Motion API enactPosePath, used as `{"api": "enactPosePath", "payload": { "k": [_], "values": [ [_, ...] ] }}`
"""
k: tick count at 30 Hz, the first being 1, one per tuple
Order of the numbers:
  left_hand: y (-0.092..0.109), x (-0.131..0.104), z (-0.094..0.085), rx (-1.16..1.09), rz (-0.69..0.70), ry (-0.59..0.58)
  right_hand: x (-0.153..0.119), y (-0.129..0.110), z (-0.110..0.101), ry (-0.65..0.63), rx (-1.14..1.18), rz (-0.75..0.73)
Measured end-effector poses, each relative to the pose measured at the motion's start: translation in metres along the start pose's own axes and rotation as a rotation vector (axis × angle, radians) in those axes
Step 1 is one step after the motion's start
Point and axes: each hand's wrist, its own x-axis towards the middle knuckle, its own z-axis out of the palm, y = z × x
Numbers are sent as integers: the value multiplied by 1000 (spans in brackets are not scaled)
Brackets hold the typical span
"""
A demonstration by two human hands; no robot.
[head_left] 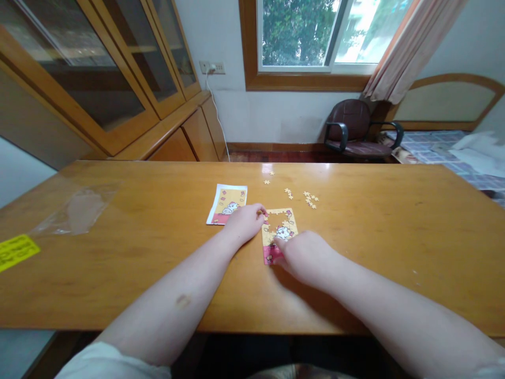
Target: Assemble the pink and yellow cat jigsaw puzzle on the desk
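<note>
A partly assembled jigsaw puzzle (290, 217), yellow above and pink below with a white cartoon animal, lies on the table in front of me. Its upper middle has a gap where the table shows. My left hand (245, 221) rests at the puzzle's upper left edge, fingers curled and tips against it. With the index finger stretched onto the puzzle's middle, my right hand (307, 257) covers part of its lower right; its thumb is apart, near the bottom edge. Left of the puzzle lies a printed reference picture (220, 202) with the same design, partly behind my left hand.
Several loose puzzle pieces (311, 199) lie beyond the puzzle, with two more pieces (267, 182) near the table's far edge. A clear plastic bag (81, 210) and a yellow label (18, 251) lie on the wooden table (394, 226) at left. A chair (353, 129) stands beyond.
</note>
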Motion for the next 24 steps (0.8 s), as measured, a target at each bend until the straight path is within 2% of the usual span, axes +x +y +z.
{"api": "enactPosePath", "payload": {
  "k": [3,5,24],
  "values": [
    [-1,0,1,32,-5,19,-13,-19,4,-52,-29,56],
    [-3,1,3,48,-7,26,-14,-24,10,-52,-24,65],
    [-5,3,6,62,-16,14,2,-10,17,-33,-2,122]
  ]
}}
